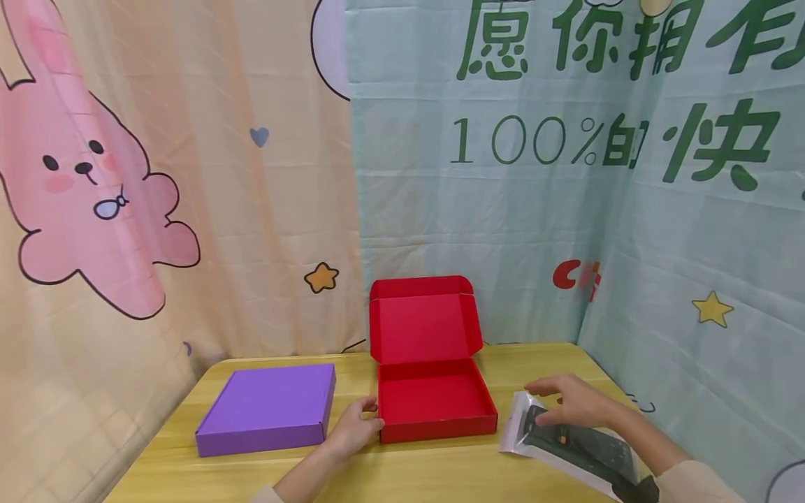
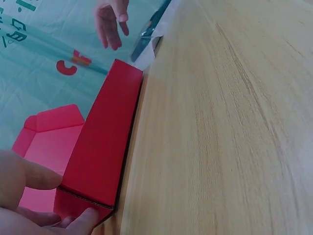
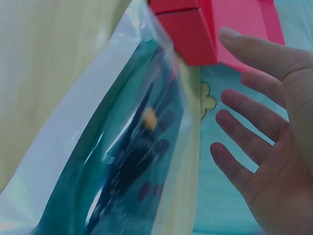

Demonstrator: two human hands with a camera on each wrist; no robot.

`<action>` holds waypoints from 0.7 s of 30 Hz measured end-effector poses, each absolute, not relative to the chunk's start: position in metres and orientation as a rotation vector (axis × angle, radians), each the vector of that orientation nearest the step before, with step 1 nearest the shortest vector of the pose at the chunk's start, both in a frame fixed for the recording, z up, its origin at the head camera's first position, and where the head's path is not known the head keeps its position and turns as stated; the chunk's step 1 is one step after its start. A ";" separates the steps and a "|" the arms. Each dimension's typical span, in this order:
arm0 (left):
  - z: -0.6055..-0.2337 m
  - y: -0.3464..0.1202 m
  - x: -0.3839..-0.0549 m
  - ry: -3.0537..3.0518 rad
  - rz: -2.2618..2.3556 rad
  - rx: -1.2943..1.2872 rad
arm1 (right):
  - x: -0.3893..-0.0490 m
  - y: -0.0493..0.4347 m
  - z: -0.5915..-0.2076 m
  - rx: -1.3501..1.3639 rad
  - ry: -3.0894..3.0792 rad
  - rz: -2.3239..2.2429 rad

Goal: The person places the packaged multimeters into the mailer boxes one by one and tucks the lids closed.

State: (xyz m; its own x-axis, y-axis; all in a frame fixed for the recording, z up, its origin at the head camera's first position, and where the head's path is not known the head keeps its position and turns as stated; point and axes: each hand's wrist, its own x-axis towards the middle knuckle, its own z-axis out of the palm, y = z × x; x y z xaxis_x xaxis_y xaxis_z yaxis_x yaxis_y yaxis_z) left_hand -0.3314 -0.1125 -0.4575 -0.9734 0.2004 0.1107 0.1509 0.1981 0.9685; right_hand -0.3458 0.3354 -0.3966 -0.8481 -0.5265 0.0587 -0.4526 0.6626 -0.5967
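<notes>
In the head view a red cardboard box [image 1: 437,409] stands on the table with its lid [image 1: 424,328] raised at the back; its inside shows bare red. My left hand [image 1: 353,427] is at the box's left side, its fingertips touching the left wall near the front corner. The left wrist view shows the digits [image 2: 41,176] of that hand right at this corner. A clear plastic bag [image 1: 578,450] with a dark green, printed item inside lies right of the box. Over the bag hovers my right hand [image 1: 575,402], its fingers spread and holding nothing in the right wrist view.
A closed purple cardboard box [image 1: 270,405] lies on the left of the wooden table [image 1: 352,482]. Printed curtains [image 1: 478,209] hang behind the table and along both sides. The raised red lid stands close to the back curtain.
</notes>
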 end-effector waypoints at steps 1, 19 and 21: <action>-0.458 -0.113 -0.332 2.387 1.941 0.350 | -0.344 0.340 -0.399 -0.801 2.750 -0.940; -0.460 -0.115 -0.326 2.234 2.025 0.353 | -0.330 0.387 -0.449 -0.840 2.880 -0.734; -0.459 -0.115 -0.325 2.233 2.026 0.340 | -0.331 0.385 -0.448 -0.838 2.869 -0.727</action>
State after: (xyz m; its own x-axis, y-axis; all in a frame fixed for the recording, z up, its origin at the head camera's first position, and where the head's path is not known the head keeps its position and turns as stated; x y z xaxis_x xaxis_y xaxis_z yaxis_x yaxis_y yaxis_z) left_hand -0.3250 -0.1152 -0.4590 -0.9692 0.2358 0.0708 0.0934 0.0858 0.9919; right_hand -0.3311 0.3854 -0.4480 -0.8497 -0.5229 0.0675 -0.4920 0.7402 -0.4584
